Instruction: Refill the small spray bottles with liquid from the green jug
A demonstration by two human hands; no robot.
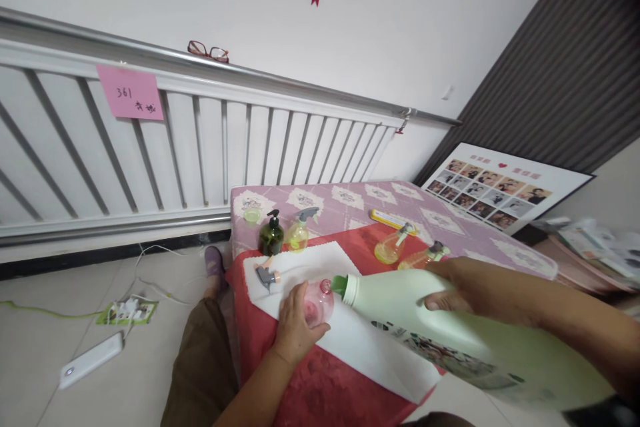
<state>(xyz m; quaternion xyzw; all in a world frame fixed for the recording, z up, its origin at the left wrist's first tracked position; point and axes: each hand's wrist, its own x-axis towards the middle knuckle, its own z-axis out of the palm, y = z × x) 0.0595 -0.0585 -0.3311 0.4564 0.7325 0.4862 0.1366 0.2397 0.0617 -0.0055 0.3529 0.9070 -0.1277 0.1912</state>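
My left hand (296, 328) is wrapped round a small pink see-through bottle (319, 303) that stands on a white cloth (370, 347). In my right hand (457, 290) is a large pale green jug (480, 340), tipped on its side. Its green spout (340, 285) is right beside the pink bottle's open neck; I cannot make out any liquid between them. A grey and peach spray head (267, 275) lies on the cloth just left of the pink bottle. Part of the jug's right end runs out of view.
Behind stand a dark green pump bottle (271, 237), a clear spray bottle (299, 233) and two yellow-tinted bottles, one nearer the middle (390, 248). A yellow box (393, 221) lies on the patterned tablecloth (345, 203). Cords and a power strip (127, 311) are on the floor, left.
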